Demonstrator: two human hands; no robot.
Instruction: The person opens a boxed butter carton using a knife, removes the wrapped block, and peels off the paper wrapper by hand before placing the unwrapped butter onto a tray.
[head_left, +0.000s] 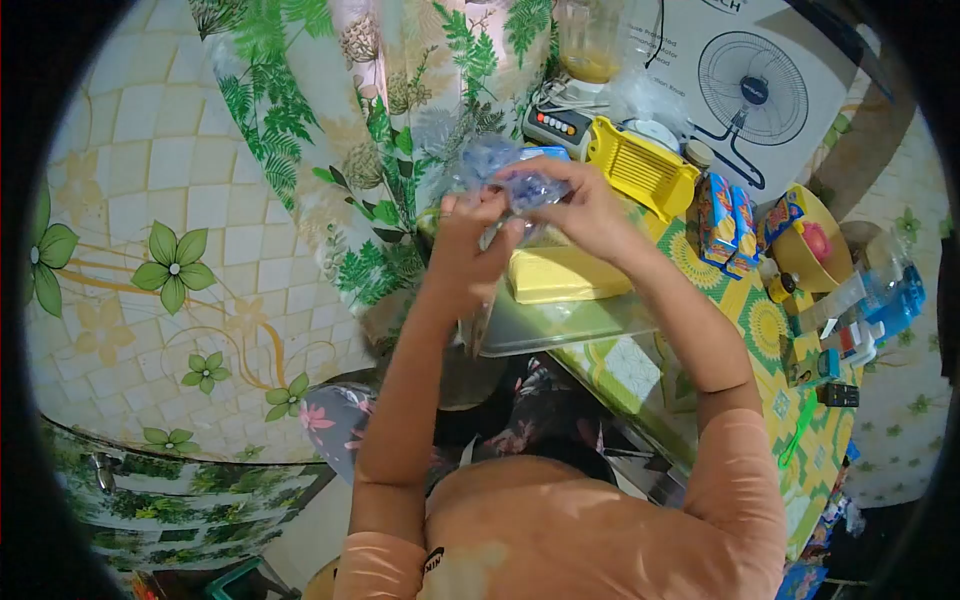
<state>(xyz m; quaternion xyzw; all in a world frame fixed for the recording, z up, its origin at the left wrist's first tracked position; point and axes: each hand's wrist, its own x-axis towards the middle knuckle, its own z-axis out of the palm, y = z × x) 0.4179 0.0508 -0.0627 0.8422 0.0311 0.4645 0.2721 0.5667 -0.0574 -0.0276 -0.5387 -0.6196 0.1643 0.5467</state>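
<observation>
A crumpled, clear bluish plastic bag [535,190] is held up between my two hands. My left hand [475,235] has its fingers closed on the lower left side of the bag. From the right, my right hand [585,205] pinches the bag between thumb and fingers. Just below the hands, a pale yellow block [565,275] lies on a clear plastic tray or lid [560,335] at the table edge. Any contents of the bag are too unclear to tell.
Behind the hands stand a yellow slotted tray [645,170], a blender [590,60] and a fan box [750,90]. Blue packets [718,225], a yellow bowl [825,260] and small bottles line the right side. A leafy curtain [380,130] hangs at the left.
</observation>
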